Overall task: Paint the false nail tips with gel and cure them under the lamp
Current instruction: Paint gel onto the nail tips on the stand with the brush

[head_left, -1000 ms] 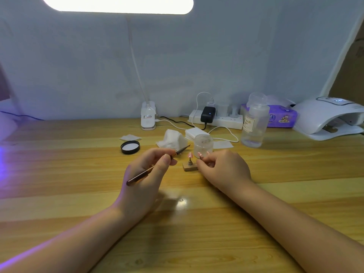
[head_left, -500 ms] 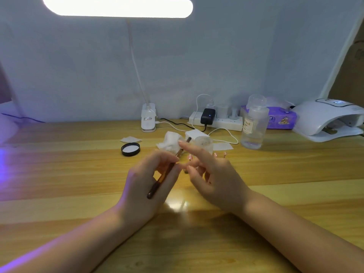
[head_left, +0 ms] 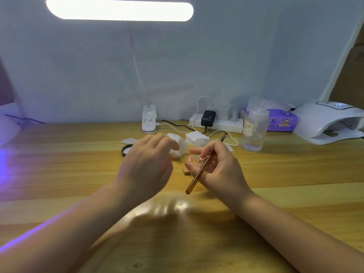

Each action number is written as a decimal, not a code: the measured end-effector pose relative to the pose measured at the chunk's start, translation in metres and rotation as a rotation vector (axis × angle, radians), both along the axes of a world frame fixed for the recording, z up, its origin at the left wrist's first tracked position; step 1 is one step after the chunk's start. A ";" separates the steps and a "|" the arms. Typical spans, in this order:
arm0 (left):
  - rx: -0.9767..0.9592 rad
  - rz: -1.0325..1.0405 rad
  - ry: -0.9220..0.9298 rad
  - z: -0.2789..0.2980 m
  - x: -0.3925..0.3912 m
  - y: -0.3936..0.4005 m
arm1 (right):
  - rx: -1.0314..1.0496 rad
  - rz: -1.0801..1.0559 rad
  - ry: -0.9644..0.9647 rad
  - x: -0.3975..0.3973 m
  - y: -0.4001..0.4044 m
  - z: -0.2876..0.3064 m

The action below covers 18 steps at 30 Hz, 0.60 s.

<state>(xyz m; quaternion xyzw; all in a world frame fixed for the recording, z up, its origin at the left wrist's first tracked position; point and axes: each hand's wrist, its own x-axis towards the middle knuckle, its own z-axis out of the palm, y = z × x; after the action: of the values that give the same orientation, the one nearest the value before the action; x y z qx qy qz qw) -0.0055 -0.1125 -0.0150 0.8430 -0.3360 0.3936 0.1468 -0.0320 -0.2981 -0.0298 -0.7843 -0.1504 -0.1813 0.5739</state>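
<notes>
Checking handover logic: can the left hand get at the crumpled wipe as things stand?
Probably yes: the left hand holds nothing, its fingers already at the wipe, nothing between them. The brush is in the right hand.

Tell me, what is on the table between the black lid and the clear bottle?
In the head view, between the black lid and the clear bottle: a crumpled white wipe, cotton pads and a small jar.

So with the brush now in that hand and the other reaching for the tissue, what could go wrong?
The right hand holds the brush loosely, slanting right above the small nail stand; a slip might smear the wet tip. The left hand, reaching for the crumpled wipe, could knock the clear jar or the black lid nearby.
</notes>
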 end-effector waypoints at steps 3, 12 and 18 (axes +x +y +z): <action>-0.001 0.157 0.220 0.004 0.022 -0.002 | 0.015 -0.006 0.005 -0.001 0.001 0.000; 0.117 0.385 0.655 -0.005 0.080 -0.029 | 0.006 0.000 -0.018 0.000 -0.001 -0.005; -0.178 0.378 0.479 -0.002 0.069 -0.022 | 0.111 0.046 -0.006 0.001 0.000 -0.002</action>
<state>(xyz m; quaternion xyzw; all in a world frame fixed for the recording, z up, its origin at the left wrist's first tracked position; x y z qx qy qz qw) 0.0635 -0.1343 -0.0165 0.9431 -0.0936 0.2319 0.2192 -0.0315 -0.2977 -0.0318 -0.7469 -0.1599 -0.1786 0.6202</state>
